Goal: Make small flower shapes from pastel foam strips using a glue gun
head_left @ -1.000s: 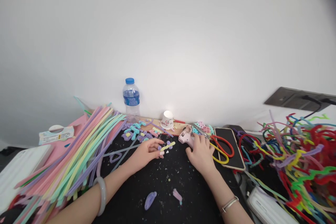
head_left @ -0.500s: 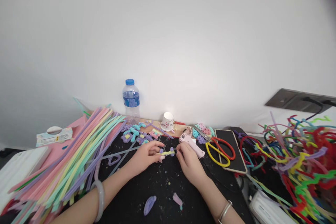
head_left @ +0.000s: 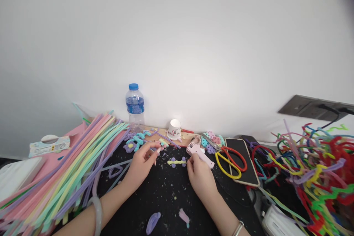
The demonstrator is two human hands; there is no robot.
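Note:
A short yellow pipe-cleaner piece with purple tufts [head_left: 177, 162] is level above or on the black mat; I cannot tell which. My right hand [head_left: 199, 173] has its fingers curled at the right end of this piece, apparently pinching it. My left hand [head_left: 144, 160] reaches toward a small group of pink and yellow fuzzy bits [head_left: 163, 143], thumb and index finger apart. Right behind my right hand lies a pale pink glue gun [head_left: 201, 156]. Turquoise pipe-cleaner shapes [head_left: 139, 140] and a purple flower shape [head_left: 129, 148] lie beyond my left hand.
Long pastel pipe cleaners [head_left: 80, 166] fill the left side, near a water bottle [head_left: 135, 105]. A paper cup [head_left: 174, 129] stands at the back. Scissors [head_left: 228, 162] overlap a phone [head_left: 243, 160]. Tangled coloured pipe cleaners [head_left: 318, 177] heap at right. Two loose pieces, one a purple loop [head_left: 153, 223], lie in front.
My left hand has let go of the yellow and purple piece and moved left and away from me, toward the fuzzy bits. My right hand stays at the piece's right end.

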